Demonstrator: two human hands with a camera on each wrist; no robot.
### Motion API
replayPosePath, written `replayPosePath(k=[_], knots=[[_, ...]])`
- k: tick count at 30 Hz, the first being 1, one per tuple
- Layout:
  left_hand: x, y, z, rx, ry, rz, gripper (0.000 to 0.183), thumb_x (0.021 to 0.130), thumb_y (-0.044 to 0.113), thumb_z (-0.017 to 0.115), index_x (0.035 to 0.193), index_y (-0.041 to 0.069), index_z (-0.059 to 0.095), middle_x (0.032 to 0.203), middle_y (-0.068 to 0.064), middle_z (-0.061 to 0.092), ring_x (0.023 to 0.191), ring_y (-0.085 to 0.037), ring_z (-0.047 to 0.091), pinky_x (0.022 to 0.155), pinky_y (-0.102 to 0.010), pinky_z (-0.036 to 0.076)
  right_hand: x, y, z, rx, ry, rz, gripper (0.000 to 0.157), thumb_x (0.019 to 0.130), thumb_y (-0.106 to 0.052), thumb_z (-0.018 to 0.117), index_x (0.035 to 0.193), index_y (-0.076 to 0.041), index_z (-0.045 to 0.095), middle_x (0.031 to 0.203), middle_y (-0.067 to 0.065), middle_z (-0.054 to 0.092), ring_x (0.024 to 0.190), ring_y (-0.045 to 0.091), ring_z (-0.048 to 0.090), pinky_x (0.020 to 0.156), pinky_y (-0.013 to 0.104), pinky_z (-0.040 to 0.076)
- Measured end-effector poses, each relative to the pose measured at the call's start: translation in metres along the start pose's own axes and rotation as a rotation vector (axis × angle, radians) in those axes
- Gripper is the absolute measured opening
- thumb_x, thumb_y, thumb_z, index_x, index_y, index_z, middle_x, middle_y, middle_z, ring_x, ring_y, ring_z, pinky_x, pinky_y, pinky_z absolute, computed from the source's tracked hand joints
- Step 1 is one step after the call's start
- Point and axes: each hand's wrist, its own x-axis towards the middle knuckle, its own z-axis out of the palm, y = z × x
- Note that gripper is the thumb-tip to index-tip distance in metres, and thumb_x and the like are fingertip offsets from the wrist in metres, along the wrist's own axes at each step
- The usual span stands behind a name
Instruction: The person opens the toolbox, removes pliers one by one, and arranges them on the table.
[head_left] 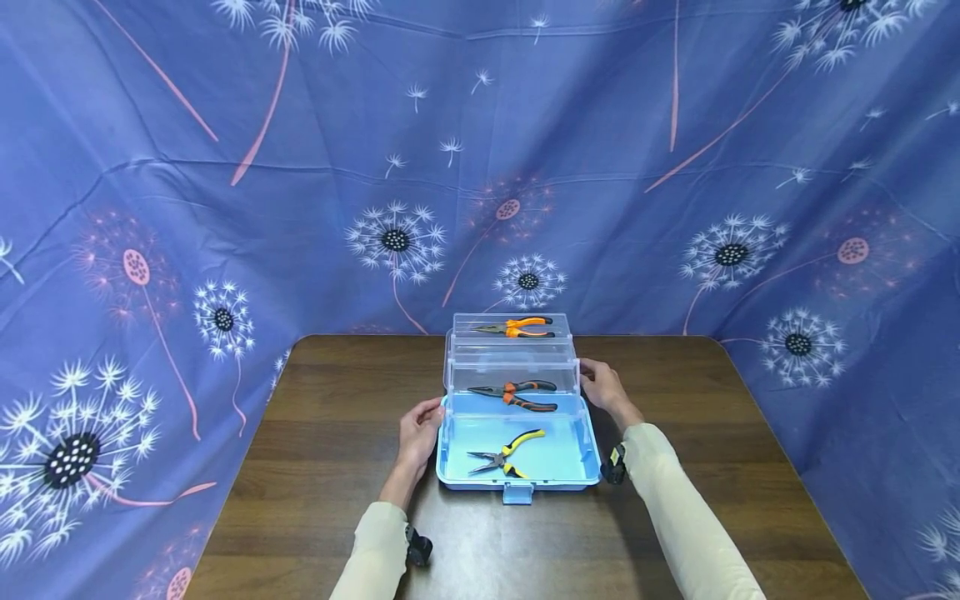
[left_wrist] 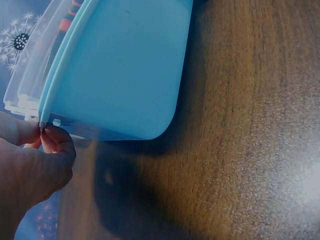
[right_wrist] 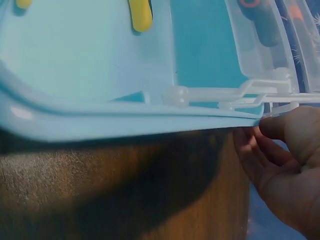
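A light blue toolbox [head_left: 558, 467] stands unfolded, with clear trays raised at its back. Yellow-and-black long-nose pliers [head_left: 500, 457] lie in its base. Red-and-black long-nose pliers [head_left: 517, 393] rest in the lower clear tray [head_left: 463, 377], and orange-and-black pliers [head_left: 517, 327] in the upper tray [head_left: 468, 342]. My left hand [head_left: 418, 432] pinches the rim [left_wrist: 60, 67] near the box's back left corner between thumb and fingers. At the back right, my right hand [right_wrist: 295, 160] grips the rim [right_wrist: 220, 121], thumb on top and fingers curled below.
The toolbox sits on a dark brown wooden table [head_left: 337, 400], towards its far edge. Behind and on both sides hangs a blue cloth [head_left: 600, 233] with a dandelion print. A front latch [head_left: 517, 495] sticks out from the box. White tray linkage arms [right_wrist: 225, 94] run along the right side.
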Motion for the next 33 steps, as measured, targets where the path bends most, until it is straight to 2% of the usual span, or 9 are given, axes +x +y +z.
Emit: replayPosePath(k=[9,18,24,33], knots=[[-0.001,0.001,0.0,0.018,0.017,-0.018,0.027,0.101,0.008,0.065,0.125,-0.004,0.069,0.108,-0.014,0.07,0.093,-0.013,0.06,0.076,-0.02,0.05,0.001,-0.01,-0.019,-0.019,0.026,-0.12,0.032,0.105,-0.005,0.053,0.133,0.01,0.059,0.127,0.03,0.064,0.117,0.045,0.061,0.099,0.056,0.049],[-0.004,0.004,-0.001,-0.002,0.007,-0.022,0.028,0.101,0.007,0.064,0.126,-0.004,0.068,0.105,-0.012,0.069,0.09,-0.011,0.06,0.076,-0.018,0.049,0.008,-0.04,-0.037,-0.001,0.107,-0.141,0.031,0.107,-0.008,0.05,0.132,0.008,0.06,0.126,0.027,0.065,0.116,0.041,0.061,0.098,0.054,0.049],[-0.001,0.001,-0.002,-0.005,0.006,-0.026,0.028,0.101,0.009,0.064,0.126,-0.003,0.068,0.107,-0.012,0.07,0.092,-0.012,0.06,0.075,-0.019,0.049,0.018,-0.065,-0.034,0.01,0.137,-0.157,0.031,0.107,-0.009,0.051,0.133,0.005,0.06,0.124,0.024,0.064,0.114,0.038,0.06,0.099,0.052,0.049],[-0.002,0.001,-0.002,-0.015,0.006,-0.017,0.027,0.1,0.007,0.065,0.125,-0.004,0.069,0.107,-0.013,0.072,0.093,-0.012,0.062,0.076,-0.018,0.05,0.026,-0.087,-0.019,0.055,0.106,-0.18,0.033,0.106,-0.01,0.054,0.136,0.005,0.057,0.128,0.022,0.061,0.118,0.038,0.058,0.103,0.051,0.047]])
